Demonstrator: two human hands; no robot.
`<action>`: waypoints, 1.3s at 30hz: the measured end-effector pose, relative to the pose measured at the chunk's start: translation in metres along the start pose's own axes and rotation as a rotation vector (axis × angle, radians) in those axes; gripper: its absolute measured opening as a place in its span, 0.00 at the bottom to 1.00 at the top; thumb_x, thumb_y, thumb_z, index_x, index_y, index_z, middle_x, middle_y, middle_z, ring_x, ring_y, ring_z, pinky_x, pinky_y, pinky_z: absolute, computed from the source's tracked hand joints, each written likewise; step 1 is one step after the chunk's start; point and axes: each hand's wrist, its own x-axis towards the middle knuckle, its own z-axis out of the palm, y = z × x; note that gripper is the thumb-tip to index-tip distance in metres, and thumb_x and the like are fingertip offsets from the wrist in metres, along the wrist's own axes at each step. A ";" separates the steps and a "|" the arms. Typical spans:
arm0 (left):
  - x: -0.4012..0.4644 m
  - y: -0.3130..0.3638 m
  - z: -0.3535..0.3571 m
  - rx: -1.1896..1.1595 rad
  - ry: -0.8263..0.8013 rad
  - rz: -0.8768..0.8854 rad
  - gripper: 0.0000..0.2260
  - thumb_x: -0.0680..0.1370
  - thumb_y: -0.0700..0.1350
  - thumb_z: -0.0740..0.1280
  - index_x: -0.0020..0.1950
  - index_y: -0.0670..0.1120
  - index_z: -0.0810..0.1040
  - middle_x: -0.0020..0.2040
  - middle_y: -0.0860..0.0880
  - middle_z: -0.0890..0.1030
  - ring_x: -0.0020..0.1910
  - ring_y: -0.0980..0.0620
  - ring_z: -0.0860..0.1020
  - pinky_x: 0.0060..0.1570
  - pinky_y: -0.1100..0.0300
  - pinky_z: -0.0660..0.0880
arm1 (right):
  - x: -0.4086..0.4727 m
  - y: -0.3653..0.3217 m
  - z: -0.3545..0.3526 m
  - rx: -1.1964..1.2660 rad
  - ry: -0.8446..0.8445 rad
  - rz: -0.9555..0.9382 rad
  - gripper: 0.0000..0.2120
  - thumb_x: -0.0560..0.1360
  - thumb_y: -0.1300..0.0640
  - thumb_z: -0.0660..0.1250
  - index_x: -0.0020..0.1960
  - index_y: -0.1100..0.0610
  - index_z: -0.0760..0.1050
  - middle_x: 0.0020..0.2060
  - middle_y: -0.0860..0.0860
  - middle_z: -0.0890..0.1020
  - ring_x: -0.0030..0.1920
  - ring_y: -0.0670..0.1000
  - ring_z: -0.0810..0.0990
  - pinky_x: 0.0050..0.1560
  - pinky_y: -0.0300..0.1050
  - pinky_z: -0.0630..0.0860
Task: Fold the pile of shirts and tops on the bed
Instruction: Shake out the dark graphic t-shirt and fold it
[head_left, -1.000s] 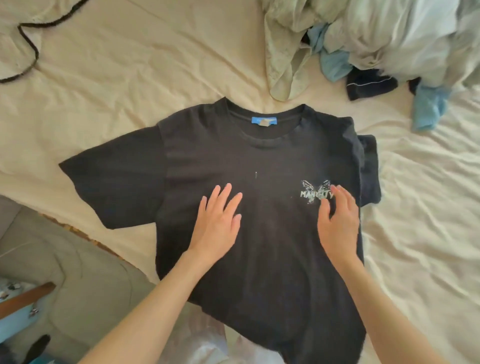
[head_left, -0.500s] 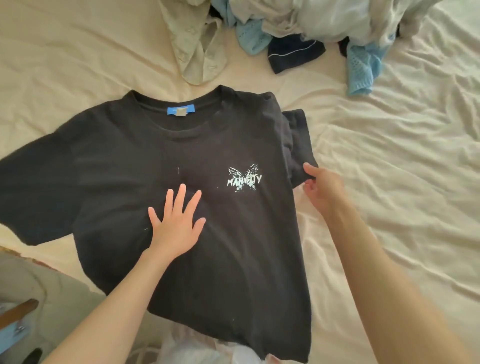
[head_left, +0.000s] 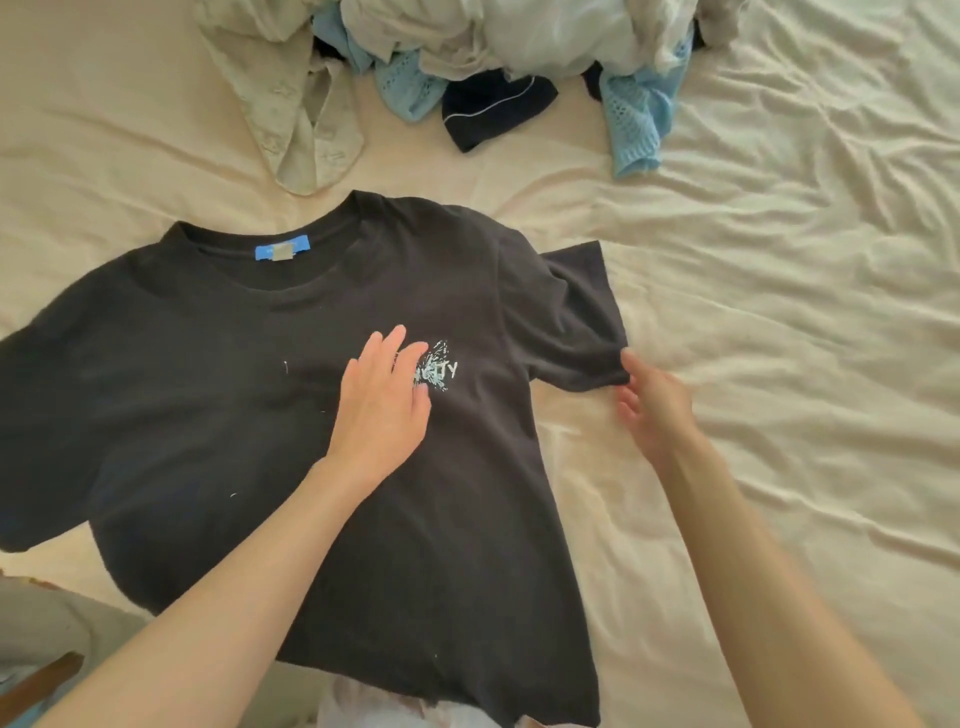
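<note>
A black T-shirt (head_left: 208, 415) with a blue neck label and a pale butterfly print lies face up on the cream bed sheet (head_left: 779, 364). My left hand (head_left: 382, 410) presses flat on the chest, its fingertips over the print. At the shirt's right side my right hand (head_left: 652, 410) pinches the lower edge of the right sleeve (head_left: 576, 322), which is spread outward. The unfolded pile of tops (head_left: 519, 47) lies at the far edge of the bed, in white, light blue and navy.
A pale green garment (head_left: 296, 119) trails from the pile toward the shirt's collar. The sheet to the right is wrinkled. The bed's near edge runs at the lower left, with grey floor (head_left: 47, 623) and a wooden piece below it.
My right hand left the chest, took the folded-under right sleeve and drew it outward. My left hand slid right onto the print. The camera view shifted right.
</note>
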 end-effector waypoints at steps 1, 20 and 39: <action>0.011 0.013 -0.001 -0.025 0.006 0.080 0.18 0.80 0.41 0.59 0.70 0.43 0.68 0.74 0.45 0.62 0.75 0.45 0.56 0.70 0.49 0.57 | 0.000 -0.002 0.003 -0.023 -0.002 0.014 0.13 0.76 0.57 0.68 0.56 0.64 0.74 0.46 0.50 0.76 0.44 0.46 0.76 0.38 0.37 0.70; 0.197 0.163 0.016 0.071 -0.143 0.225 0.11 0.77 0.49 0.65 0.58 0.48 0.78 0.58 0.45 0.73 0.62 0.44 0.66 0.58 0.53 0.63 | -0.007 0.008 -0.005 -0.331 -0.044 -0.374 0.01 0.74 0.59 0.67 0.45 0.54 0.77 0.41 0.50 0.82 0.44 0.49 0.80 0.45 0.42 0.76; 0.156 0.074 0.028 0.239 0.108 0.416 0.17 0.78 0.45 0.62 0.67 0.47 0.71 0.66 0.45 0.71 0.65 0.43 0.68 0.59 0.49 0.63 | -0.010 0.007 0.017 0.301 0.125 0.206 0.11 0.76 0.62 0.67 0.57 0.64 0.75 0.43 0.55 0.80 0.39 0.50 0.78 0.38 0.42 0.77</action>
